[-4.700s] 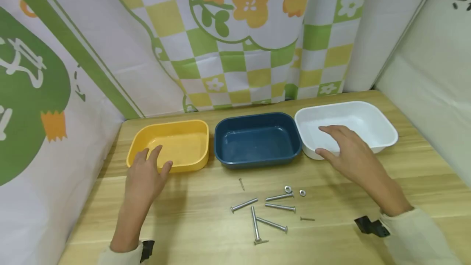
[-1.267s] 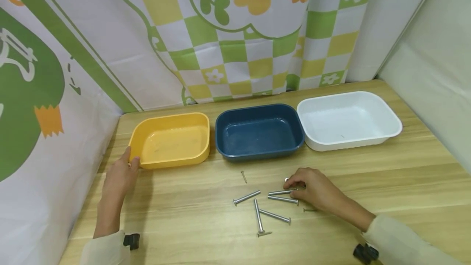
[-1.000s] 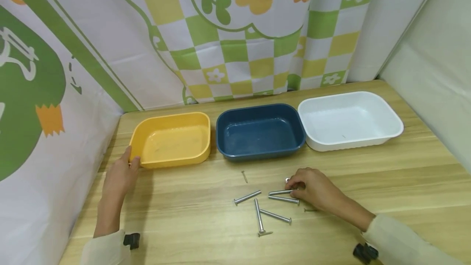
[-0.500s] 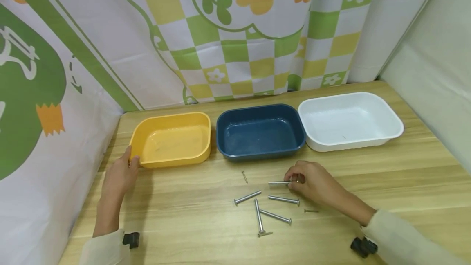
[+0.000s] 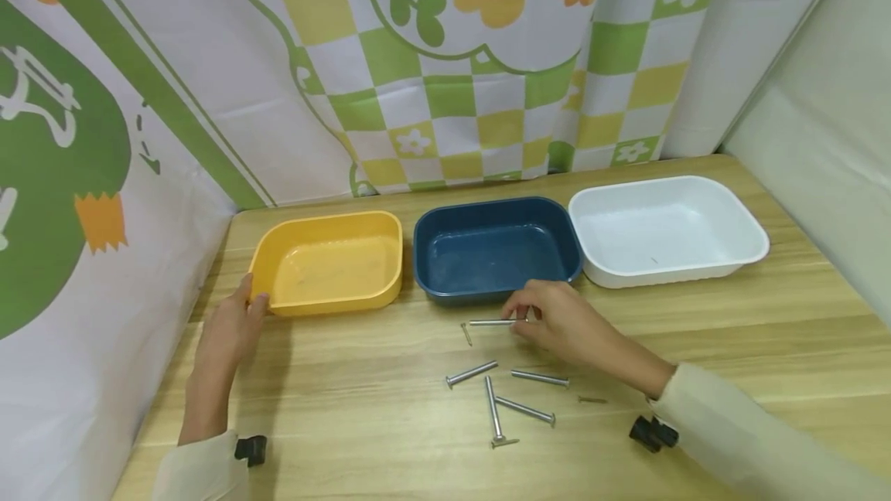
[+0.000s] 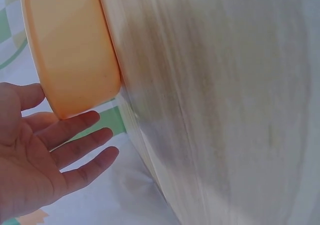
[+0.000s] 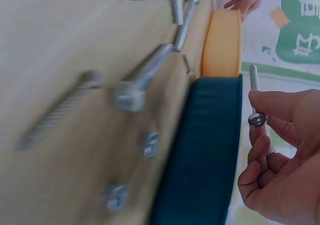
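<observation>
My right hand (image 5: 560, 323) pinches a silver bolt (image 5: 487, 322) in front of the blue bin (image 5: 497, 297). In the right wrist view the bolt (image 7: 254, 82) sticks up between thumb and fingers, its head towards the palm. At the near left corner of the yellow bin (image 5: 334, 305), my left hand (image 5: 226, 335) grips the rim between thumb and index finger. Its other fingers spread loosely in the left wrist view. Several more bolts (image 5: 525, 411) lie on the wood, with small screws (image 5: 592, 400) among them. Two nuts (image 7: 149, 145) show in the right wrist view; my right hand hides them in the head view.
A white bin (image 5: 668, 273) stands right of the blue one, with a tiny dark mark or piece inside. The three bins form a row along the back of the wooden table (image 5: 376, 424). A patterned cloth (image 5: 445, 99) hangs behind them.
My right hand came down from the white bin to the bolts, took one bolt and carried it up and left. My left hand moved from above the yellow bin to its corner.
</observation>
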`<state>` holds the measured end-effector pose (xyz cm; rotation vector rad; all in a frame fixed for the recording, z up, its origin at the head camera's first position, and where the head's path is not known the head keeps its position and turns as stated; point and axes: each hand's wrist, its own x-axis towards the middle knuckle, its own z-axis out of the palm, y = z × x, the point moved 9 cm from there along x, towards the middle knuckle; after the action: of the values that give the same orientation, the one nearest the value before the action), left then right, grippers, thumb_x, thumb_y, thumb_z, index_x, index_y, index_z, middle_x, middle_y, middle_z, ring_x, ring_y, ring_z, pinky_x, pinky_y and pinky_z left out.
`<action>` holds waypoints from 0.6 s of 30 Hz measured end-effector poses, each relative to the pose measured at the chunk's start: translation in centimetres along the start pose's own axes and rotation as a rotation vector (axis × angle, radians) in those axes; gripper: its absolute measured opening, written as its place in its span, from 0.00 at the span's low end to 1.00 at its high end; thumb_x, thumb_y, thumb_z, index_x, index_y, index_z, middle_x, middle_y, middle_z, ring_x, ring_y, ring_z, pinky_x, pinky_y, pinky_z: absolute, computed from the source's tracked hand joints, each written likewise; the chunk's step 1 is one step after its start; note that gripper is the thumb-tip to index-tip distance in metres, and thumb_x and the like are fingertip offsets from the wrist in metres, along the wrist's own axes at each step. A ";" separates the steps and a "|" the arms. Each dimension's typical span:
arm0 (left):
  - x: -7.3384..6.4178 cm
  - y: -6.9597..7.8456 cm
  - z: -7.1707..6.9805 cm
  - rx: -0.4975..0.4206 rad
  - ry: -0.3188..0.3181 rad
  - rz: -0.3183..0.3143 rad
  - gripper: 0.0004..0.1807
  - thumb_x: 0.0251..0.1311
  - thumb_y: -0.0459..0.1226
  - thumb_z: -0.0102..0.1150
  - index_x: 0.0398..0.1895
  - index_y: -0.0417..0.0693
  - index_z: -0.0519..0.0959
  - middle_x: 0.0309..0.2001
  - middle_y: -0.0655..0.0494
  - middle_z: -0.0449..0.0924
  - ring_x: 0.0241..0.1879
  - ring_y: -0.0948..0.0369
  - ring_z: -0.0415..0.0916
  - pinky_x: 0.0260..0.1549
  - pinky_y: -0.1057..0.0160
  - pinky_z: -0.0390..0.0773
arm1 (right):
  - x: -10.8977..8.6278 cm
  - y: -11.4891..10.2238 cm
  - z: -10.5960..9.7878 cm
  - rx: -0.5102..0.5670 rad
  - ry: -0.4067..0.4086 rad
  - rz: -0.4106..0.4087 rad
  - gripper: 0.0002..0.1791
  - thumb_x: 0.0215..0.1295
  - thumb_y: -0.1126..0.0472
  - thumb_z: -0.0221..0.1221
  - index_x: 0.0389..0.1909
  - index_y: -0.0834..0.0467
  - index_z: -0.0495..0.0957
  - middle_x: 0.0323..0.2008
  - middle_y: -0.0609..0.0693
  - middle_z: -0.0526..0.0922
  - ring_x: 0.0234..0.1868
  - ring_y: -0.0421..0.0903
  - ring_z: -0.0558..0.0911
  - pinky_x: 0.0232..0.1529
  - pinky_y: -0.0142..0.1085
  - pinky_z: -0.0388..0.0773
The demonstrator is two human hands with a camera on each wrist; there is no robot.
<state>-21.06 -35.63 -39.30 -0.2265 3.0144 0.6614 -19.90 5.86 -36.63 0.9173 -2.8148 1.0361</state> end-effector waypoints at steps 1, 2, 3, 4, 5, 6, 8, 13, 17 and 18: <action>0.0 0.0 0.0 0.000 -0.004 0.001 0.33 0.67 0.51 0.27 0.69 0.40 0.44 0.45 0.32 0.68 0.30 0.47 0.64 0.26 0.52 0.64 | 0.4 -0.4 0.0 0.000 -0.006 -0.014 0.07 0.48 0.63 0.66 0.30 0.51 0.82 0.23 0.37 0.72 0.25 0.36 0.71 0.24 0.30 0.68; 0.0 0.0 0.0 -0.001 -0.008 0.000 0.33 0.67 0.51 0.27 0.69 0.40 0.43 0.48 0.31 0.66 0.32 0.46 0.65 0.27 0.51 0.64 | 0.9 -0.8 0.1 -0.001 -0.014 -0.031 0.07 0.49 0.63 0.66 0.30 0.51 0.82 0.23 0.37 0.72 0.25 0.37 0.71 0.25 0.30 0.68; 0.0 -0.1 0.0 -0.002 -0.015 -0.005 0.34 0.67 0.51 0.27 0.69 0.41 0.43 0.50 0.30 0.65 0.33 0.46 0.65 0.28 0.50 0.64 | 1.3 -1.2 0.1 -0.005 -0.022 -0.043 0.07 0.49 0.62 0.65 0.30 0.51 0.82 0.23 0.37 0.72 0.25 0.37 0.72 0.25 0.30 0.69; 0.1 -0.1 0.1 -0.002 -0.020 -0.009 0.34 0.67 0.51 0.27 0.69 0.41 0.43 0.53 0.29 0.64 0.34 0.45 0.64 0.29 0.50 0.64 | 1.8 -1.5 0.2 -0.013 -0.031 -0.058 0.06 0.49 0.62 0.65 0.31 0.50 0.82 0.24 0.37 0.72 0.25 0.37 0.72 0.25 0.30 0.69; 0.1 -0.2 0.1 -0.002 -0.023 -0.011 0.34 0.66 0.52 0.27 0.69 0.40 0.43 0.54 0.29 0.62 0.36 0.45 0.65 0.30 0.49 0.65 | 2.3 -1.9 0.2 -0.017 -0.040 -0.067 0.07 0.50 0.61 0.65 0.31 0.50 0.82 0.24 0.37 0.72 0.25 0.37 0.71 0.24 0.30 0.69; 0.1 -0.2 0.1 -0.003 -0.025 -0.015 0.34 0.66 0.52 0.27 0.69 0.40 0.43 0.55 0.28 0.61 0.37 0.44 0.64 0.31 0.48 0.65 | 2.8 -2.2 0.3 -0.023 -0.048 -0.078 0.06 0.50 0.61 0.65 0.31 0.49 0.81 0.24 0.37 0.72 0.24 0.37 0.71 0.24 0.30 0.69; 0.2 -0.2 0.2 -0.006 -0.026 -0.017 0.35 0.66 0.53 0.28 0.69 0.40 0.43 0.56 0.28 0.60 0.38 0.44 0.64 0.32 0.47 0.65 | 3.8 -2.7 0.4 -0.029 -0.057 -0.093 0.06 0.50 0.60 0.65 0.31 0.49 0.81 0.24 0.37 0.72 0.23 0.37 0.70 0.24 0.31 0.68; 0.4 -0.1 0.1 -0.017 -0.019 -0.003 0.35 0.66 0.53 0.29 0.68 0.39 0.44 0.54 0.29 0.63 0.36 0.45 0.64 0.31 0.48 0.65 | 6.4 -3.7 0.7 -0.024 -0.061 -0.089 0.06 0.51 0.58 0.65 0.31 0.48 0.81 0.25 0.37 0.73 0.23 0.36 0.70 0.24 0.31 0.69; 0.3 -0.1 0.0 -0.016 -0.014 0.009 0.35 0.66 0.52 0.29 0.68 0.37 0.44 0.52 0.29 0.64 0.36 0.44 0.66 0.31 0.48 0.65 | 8.2 -4.3 1.4 0.007 -0.069 -0.076 0.05 0.51 0.60 0.65 0.31 0.49 0.81 0.24 0.38 0.75 0.25 0.36 0.72 0.25 0.32 0.69; 0.3 -0.1 0.0 -0.020 -0.015 0.009 0.35 0.66 0.52 0.29 0.68 0.37 0.44 0.51 0.29 0.65 0.36 0.44 0.66 0.31 0.49 0.65 | 8.6 -4.5 1.7 0.017 -0.070 -0.076 0.06 0.51 0.60 0.65 0.31 0.50 0.81 0.24 0.38 0.75 0.25 0.36 0.72 0.26 0.32 0.69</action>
<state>-21.34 -35.78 -39.42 -0.2077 2.9980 0.6913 -24.37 -2.37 -33.59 1.0737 -2.8057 1.0408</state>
